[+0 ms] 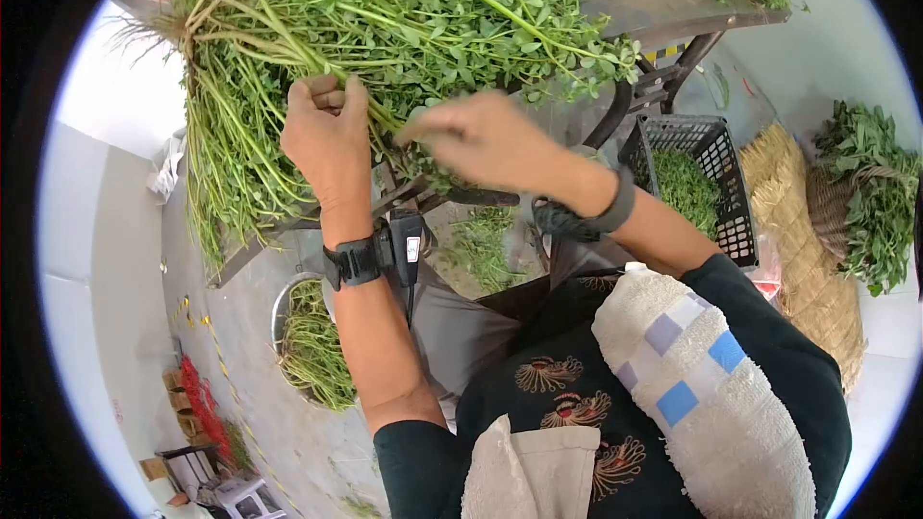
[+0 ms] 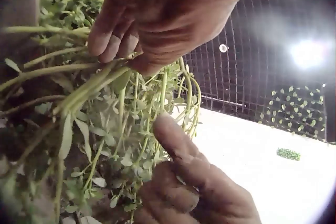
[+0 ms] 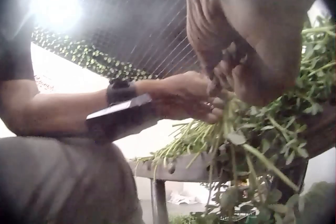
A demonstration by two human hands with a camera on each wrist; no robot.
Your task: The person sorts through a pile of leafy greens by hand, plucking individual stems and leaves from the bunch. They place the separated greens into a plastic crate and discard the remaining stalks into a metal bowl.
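Note:
A heap of leafy green stems (image 1: 385, 29), with pale roots at its left end, covers the dark table (image 1: 663, 2). My left hand (image 1: 327, 135) pinches a few stems at the heap's near edge, between thumb and fingers. The left wrist view shows the pinched stems (image 2: 89, 90) fanning out below those fingertips. My right hand (image 1: 490, 144), blurred in the head view, is just right of the left one. Its index finger and thumb stand apart with nothing seen between them, beside hanging stems (image 2: 163, 90).
A black plastic crate (image 1: 735, 183) of greens stands at the right, by a woven straw mat (image 1: 793, 240) and a leafy bundle (image 1: 870, 187). A metal basin (image 1: 281, 312) with cut stems is on the floor, lower left. Loose greens (image 1: 481, 250) lie beneath the table.

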